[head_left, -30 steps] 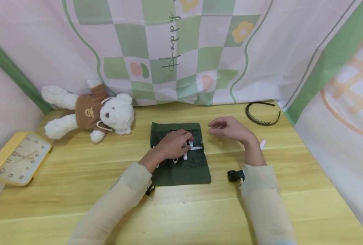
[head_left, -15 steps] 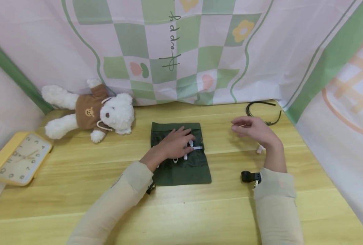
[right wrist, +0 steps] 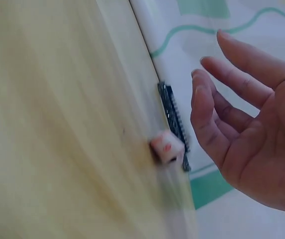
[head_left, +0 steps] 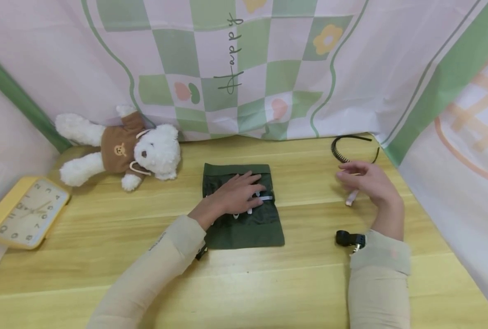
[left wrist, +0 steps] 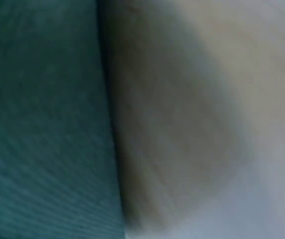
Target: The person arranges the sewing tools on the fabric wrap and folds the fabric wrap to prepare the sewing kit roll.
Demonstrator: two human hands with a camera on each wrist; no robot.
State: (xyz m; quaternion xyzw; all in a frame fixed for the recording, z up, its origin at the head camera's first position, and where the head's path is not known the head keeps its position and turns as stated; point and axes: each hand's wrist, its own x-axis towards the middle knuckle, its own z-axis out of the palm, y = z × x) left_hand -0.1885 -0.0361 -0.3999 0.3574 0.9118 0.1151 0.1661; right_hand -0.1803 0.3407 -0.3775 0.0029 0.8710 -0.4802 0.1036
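My left hand (head_left: 235, 194) lies with spread fingers on a flat dark green fabric pouch (head_left: 244, 235). Small white pieces and a pale strap (head_left: 266, 198) show past its fingers; the rest is covered by the hand. The left wrist view has the green fabric (left wrist: 43, 124) close up and blurred. Over the right part of the table hovers my right hand (head_left: 369, 183), fingers loosely bent and holding nothing. Just below its fingers lies a small white and pink piece (head_left: 351, 198), seen with red marks in the right wrist view. Behind that hand is a black toothed headband (head_left: 339, 151).
A white plush dog (head_left: 157, 151) in a brown top lies at the back left of the wooden table (head_left: 248, 292). A yellow clock (head_left: 29, 212) stands at the left. Patterned curtains (head_left: 248, 68) close off the back and sides.
My right hand has moved rightward, away from the pouch, to near the headband and the small white and pink piece. My left hand has stayed on the pouch, its fingers spreading flatter.
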